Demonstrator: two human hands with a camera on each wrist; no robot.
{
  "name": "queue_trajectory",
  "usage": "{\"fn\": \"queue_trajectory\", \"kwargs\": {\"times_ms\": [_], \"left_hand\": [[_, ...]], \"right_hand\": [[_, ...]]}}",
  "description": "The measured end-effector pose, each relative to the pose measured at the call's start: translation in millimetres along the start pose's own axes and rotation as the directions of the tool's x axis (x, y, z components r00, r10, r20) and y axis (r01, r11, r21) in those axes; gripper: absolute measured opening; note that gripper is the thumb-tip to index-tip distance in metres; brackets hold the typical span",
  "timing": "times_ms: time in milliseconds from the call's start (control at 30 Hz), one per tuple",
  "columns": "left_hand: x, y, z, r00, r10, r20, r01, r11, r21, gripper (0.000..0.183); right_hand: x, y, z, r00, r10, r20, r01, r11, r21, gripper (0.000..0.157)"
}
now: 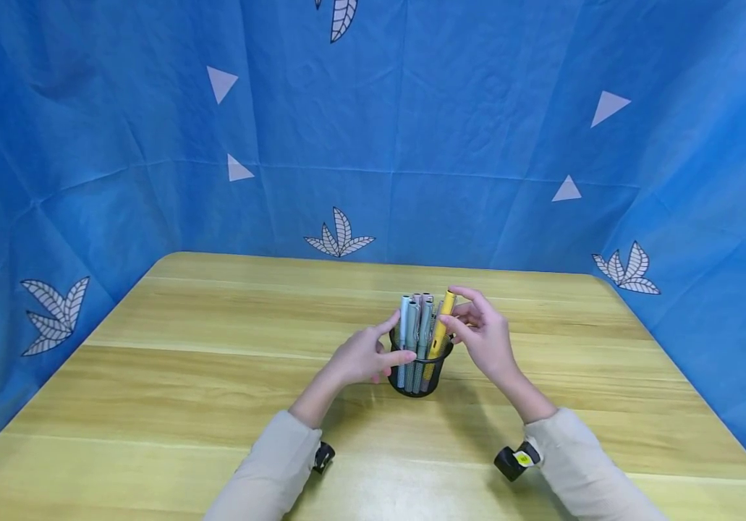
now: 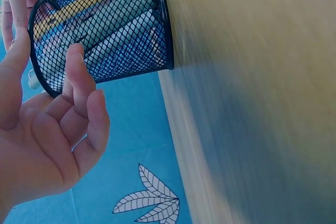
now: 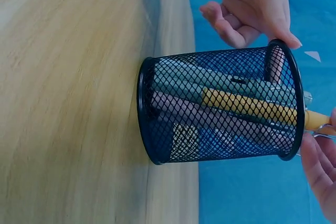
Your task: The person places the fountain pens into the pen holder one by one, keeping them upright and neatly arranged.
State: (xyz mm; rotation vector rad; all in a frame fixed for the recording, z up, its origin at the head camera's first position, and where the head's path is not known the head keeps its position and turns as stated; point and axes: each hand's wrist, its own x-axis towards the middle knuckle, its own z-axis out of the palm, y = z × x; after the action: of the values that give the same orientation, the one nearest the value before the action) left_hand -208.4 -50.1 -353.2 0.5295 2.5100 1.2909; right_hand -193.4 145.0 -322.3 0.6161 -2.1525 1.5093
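A black mesh pen holder (image 1: 417,393) stands upright on the table with several pens in it. My left hand (image 1: 361,356) holds its rim from the left, thumb at the near side and index finger reaching toward the back. With thumb and fingers my right hand (image 1: 486,334) pinches the upper part of a yellow pen (image 1: 441,331). Through the mesh in the right wrist view, this pen's lower end sits inside the holder, above its bottom. Grey-green pens (image 1: 424,329), a light blue pen (image 1: 404,327) and purplish pens stand beside it, the last partly hidden.
The holder stands on a light wood-grain table (image 1: 216,376), right of its middle. A blue curtain (image 1: 399,130) with leaf and triangle prints hangs behind and at both sides. Black wrist devices (image 1: 511,463) sit below both sleeves.
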Motion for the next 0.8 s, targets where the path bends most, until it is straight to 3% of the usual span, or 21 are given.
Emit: {"fn": "queue_trajectory", "kwargs": {"times_ms": [400, 633, 800], "left_hand": [[0.2, -0.6, -0.6, 1.0, 0.006, -0.001, -0.006, 1.0, -0.009, 0.08], [0.1, -2.1, 1.1, 1.0, -0.001, -0.003, 0.001, 1.0, -0.024, 0.081], [0.2, -1.6, 1.4, 1.0, -0.001, -0.004, 0.001, 1.0, -0.018, 0.08]], "right_hand": [[-1, -7, 2.6, 0.998, -0.06, 0.029, 0.063, 0.989, -0.133, 0.026], [-2, 25, 3.0, 0.995, -0.086, 0.055, 0.094, 0.984, -0.151, 0.018], [-3, 30, 2.1, 0.995, -0.09, 0.048, 0.096, 0.983, -0.158, 0.017]]}}
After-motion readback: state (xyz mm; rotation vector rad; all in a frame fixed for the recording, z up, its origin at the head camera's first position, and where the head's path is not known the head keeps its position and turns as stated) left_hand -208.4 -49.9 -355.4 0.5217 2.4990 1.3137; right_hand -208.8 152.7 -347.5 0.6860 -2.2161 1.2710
